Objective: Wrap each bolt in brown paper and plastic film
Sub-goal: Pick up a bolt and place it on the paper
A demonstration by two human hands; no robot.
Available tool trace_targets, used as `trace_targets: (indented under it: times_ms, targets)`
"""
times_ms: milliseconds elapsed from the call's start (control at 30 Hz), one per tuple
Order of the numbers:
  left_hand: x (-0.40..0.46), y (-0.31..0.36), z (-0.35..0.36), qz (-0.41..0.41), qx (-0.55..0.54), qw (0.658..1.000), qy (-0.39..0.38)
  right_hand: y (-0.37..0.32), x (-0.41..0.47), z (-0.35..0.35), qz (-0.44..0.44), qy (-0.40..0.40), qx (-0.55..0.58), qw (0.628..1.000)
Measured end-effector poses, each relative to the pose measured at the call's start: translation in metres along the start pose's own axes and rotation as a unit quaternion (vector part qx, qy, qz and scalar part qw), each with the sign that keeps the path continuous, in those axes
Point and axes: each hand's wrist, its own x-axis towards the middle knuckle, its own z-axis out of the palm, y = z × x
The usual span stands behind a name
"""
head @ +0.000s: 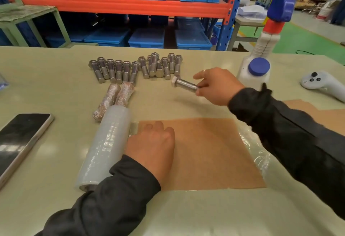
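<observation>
your right hand [216, 86] pinches a steel hex bolt [183, 84] by its threaded end, head pointing left, held above the table [46, 90] past the far edge of the brown paper [209, 151]. your left hand [152, 145] presses flat, fingers relaxed, on the matte paper's left edge. crinkly clear film [261, 153] lies under the sheet. the film roll [106, 146] is a smooth cylinder just beside your left hand. bare bolts [134, 67] lie toward the far edge, two wrapped bolts [115, 97] in front of them.

Right hand [217, 86] holds bolt [183, 84] above table [56, 93].
</observation>
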Motion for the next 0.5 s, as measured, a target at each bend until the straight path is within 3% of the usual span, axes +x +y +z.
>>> trace_targets:
  times_ms: [100,200,400,500]
  targets:
    - [-0.003,-0.005,-0.002,0.002,-0.069,0.987,0.146,0.006,-0.049,-0.005,-0.064,-0.031,0.049,0.996]
    - [-0.001,-0.009,-0.012,0.030,-0.138,0.955,0.261,0.008,-0.086,0.002,-0.111,-0.029,0.019,0.993]
    - [0.004,-0.011,-0.027,0.027,-0.293,0.905,0.306,0.013,-0.112,0.025,-0.124,-0.053,-0.019,0.991]
    - [0.002,-0.009,-0.036,0.081,-0.366,0.880,0.292,0.017,-0.116,0.034,-0.133,-0.062,-0.013,0.989]
